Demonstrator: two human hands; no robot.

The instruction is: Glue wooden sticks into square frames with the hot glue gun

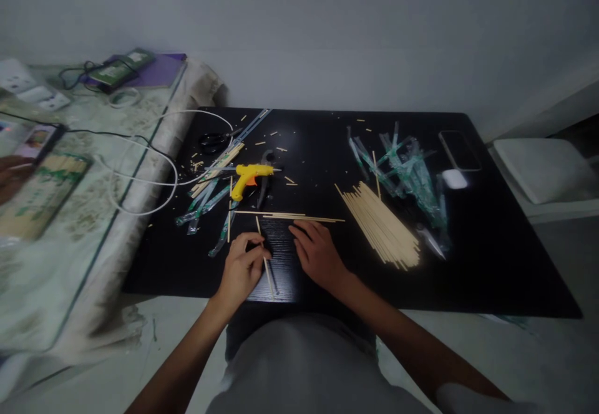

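My left hand (244, 264) pinches a thin pale wooden chopstick (267, 272), which slants toward the table's front edge. My right hand (319, 253) lies palm down with fingers stretched, its fingertips at or just short of a few chopsticks (304, 217) lying crosswise ahead of both hands. Another chopstick (229, 214) lies lengthwise, left of my left hand. A yellow glue gun (248, 177) rests beyond the hands, partly over dark-handled pliers (263, 191). Right of my right hand, a fanned pile of chopsticks (384, 227) is spread on the black table (486, 264).
Torn clear-and-green wrappers (412, 171) are heaped at the right, near a phone (460, 150) and a white case (454, 179). Black scissors (215, 142), a ruler (253, 125) and a white cord (175, 180) lie left. A glass-topped table (88, 146) adjoins, holding a chopstick packet (44, 199).
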